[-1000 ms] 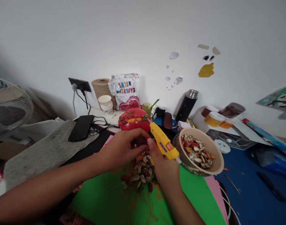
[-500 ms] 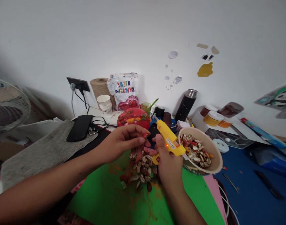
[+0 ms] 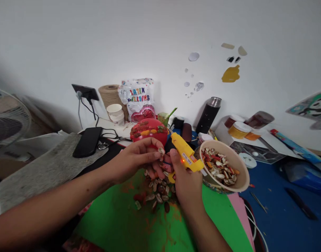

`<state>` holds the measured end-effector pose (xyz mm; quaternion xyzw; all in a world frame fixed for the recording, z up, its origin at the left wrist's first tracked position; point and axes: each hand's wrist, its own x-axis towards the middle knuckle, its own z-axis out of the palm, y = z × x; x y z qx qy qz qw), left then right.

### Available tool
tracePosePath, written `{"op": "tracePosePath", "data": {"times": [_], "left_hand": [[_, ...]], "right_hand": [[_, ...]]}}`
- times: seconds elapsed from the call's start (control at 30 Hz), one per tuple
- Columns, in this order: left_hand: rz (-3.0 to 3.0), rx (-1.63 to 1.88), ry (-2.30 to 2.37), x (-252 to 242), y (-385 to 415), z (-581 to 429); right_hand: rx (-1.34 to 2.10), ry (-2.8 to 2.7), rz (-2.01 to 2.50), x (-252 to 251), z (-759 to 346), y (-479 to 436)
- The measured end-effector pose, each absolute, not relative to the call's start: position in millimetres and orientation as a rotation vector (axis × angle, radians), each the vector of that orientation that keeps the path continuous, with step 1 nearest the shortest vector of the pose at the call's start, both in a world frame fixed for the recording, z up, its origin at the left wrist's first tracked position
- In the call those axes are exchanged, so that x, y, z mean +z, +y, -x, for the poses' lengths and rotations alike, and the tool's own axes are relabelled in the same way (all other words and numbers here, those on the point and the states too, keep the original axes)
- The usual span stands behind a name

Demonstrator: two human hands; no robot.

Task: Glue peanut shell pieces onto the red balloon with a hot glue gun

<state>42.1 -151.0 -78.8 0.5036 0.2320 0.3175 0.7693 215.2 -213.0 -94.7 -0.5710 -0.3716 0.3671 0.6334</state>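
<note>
My right hand (image 3: 185, 178) grips a yellow glue gun (image 3: 185, 154), nozzle pointing up-left toward my left hand. My left hand (image 3: 138, 157) pinches a small pale shell piece (image 3: 161, 151) between thumb and fingers, right at the gun's tip. Below both hands lies a pile of coloured shell pieces (image 3: 156, 190) on a green sheet (image 3: 118, 224). Just behind the hands sits a red balloon (image 3: 148, 133) with shell pieces stuck on its top. A tan bowl (image 3: 239, 168) full of shell pieces stands to the right of the gun.
A black phone (image 3: 87, 141) and scissors (image 3: 106, 144) lie at the left on grey felt (image 3: 45, 168). Paper cups (image 3: 115, 112), a twine roll (image 3: 111, 94), a balloon bag (image 3: 136, 94), a black flask (image 3: 208, 115) and paint jars (image 3: 238, 130) line the wall. A fan (image 3: 8, 119) stands far left.
My left hand lifted from the shell pile with a pale piece pinched. The glue gun swung left and its tip came close to that piece.
</note>
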Motion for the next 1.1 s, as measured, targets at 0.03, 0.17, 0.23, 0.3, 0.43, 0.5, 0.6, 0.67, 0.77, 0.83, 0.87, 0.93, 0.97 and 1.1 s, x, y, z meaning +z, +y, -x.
{"op": "tracePosePath", "data": {"times": [0.03,0.17,0.23,0.3,0.43,0.5,0.6,0.67,0.77,0.83,0.87,0.93,0.97,1.1], "left_hand": [[-1.082,0.684,0.498,-79,-150,-42],[-1.076,0.701,0.482,-80,-148,-40],[-1.101,0.739,0.502,-80,-149,-41],[-1.127,0.794,0.533,-80,-149,-42],[-1.122,0.881,0.555,-81,-150,-44],[-1.117,0.891,0.568,-81,-149,-45],[-1.129,0.894,0.586,-81,-150,-45],[-1.144,0.890,0.600,-81,-152,-46],[-1.163,0.876,0.623,-81,-154,-46],[-1.167,0.871,0.633,-80,-156,-46],[-1.168,0.871,0.636,-80,-156,-46],[-1.170,0.871,0.639,-80,-156,-46],[-1.171,0.870,0.641,-81,-156,-46],[-1.173,0.860,0.646,-83,-155,-47]], "right_hand": [[0.815,-0.852,1.308,-97,-214,-212],[0.720,-0.814,1.327,-105,-211,-210],[0.727,-0.822,1.328,-105,-212,-210],[0.762,-0.836,1.332,-103,-213,-211],[0.837,-0.838,1.299,-98,-215,-213],[0.849,-0.864,1.264,-97,-213,-214],[0.826,-0.944,1.225,-97,-211,-214],[0.806,-0.995,1.193,-97,-210,-214],[0.775,-1.024,1.169,-97,-210,-214],[0.754,-1.032,1.201,-95,-210,-214],[0.740,-1.038,1.228,-95,-210,-214],[0.719,-1.051,1.278,-95,-210,-214],[0.707,-1.055,1.291,-96,-210,-214],[0.692,-1.036,1.292,-99,-209,-213]]}}
